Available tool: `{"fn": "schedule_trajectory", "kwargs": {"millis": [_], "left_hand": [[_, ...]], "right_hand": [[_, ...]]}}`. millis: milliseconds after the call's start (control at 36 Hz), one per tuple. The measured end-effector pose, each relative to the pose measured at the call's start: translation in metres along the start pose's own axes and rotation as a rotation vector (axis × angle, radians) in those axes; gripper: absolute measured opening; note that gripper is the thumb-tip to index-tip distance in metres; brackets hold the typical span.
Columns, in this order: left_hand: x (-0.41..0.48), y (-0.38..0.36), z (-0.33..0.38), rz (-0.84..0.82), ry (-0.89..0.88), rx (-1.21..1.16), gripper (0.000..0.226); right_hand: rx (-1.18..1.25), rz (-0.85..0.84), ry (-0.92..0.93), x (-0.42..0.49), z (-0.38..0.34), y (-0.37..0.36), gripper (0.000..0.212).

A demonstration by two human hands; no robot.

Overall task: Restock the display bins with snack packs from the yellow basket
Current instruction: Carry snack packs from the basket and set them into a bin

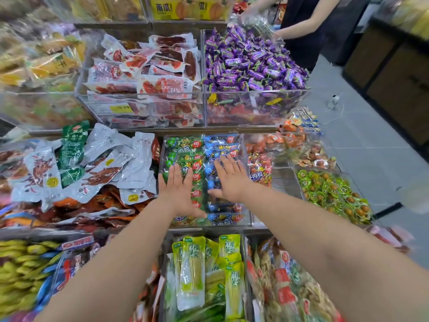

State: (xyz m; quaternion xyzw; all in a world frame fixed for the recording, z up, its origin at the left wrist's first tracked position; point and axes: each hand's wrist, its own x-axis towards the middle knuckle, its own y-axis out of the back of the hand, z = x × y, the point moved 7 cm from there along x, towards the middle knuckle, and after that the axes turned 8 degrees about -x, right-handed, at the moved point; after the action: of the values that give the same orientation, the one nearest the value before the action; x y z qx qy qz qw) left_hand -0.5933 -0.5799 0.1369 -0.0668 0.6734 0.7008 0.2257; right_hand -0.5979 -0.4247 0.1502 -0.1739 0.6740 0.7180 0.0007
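The left hand (178, 189) lies flat, fingers spread, on crinkly green packs (183, 147). The right hand (229, 180) lies flat on shiny blue packs (220, 140). Purple candies (253, 59) heap at one o'clock.

Both arms fwd, left hand (177, 190) & right hand (231, 180) flat, fingers straight.

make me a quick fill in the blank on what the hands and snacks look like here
1. The left hand lies flat on the ____ snack packs.
2. The right hand lies flat on the ____ snack packs.
3. The wrapped candies heaped at upper right are ____.
Missing words: green; blue; purple.
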Motion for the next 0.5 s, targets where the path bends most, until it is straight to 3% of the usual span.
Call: {"fn": "schedule_trajectory", "kwargs": {"millis": [111,250,361,500], "left_hand": [[-0.021,0.021,0.016,0.129,0.02,-0.121,0.118],[-0.066,0.043,0.076,0.539,-0.111,-0.46,0.046],[-0.088,-0.001,0.148,0.324,-0.167,-0.733,0.02],[-0.12,-0.096,0.242,-0.071,-0.226,-0.689,0.015]], "right_hand": [[0.28,0.183,-0.057,-0.031,0.018,0.012,0.069],[0.69,0.323,-0.223,-0.097,0.059,0.0,0.033],[0.882,0.272,-0.464,-0.177,0.098,-0.047,0.022],[1.038,0.15,-0.685,-0.306,0.135,-0.138,0.017]]}}
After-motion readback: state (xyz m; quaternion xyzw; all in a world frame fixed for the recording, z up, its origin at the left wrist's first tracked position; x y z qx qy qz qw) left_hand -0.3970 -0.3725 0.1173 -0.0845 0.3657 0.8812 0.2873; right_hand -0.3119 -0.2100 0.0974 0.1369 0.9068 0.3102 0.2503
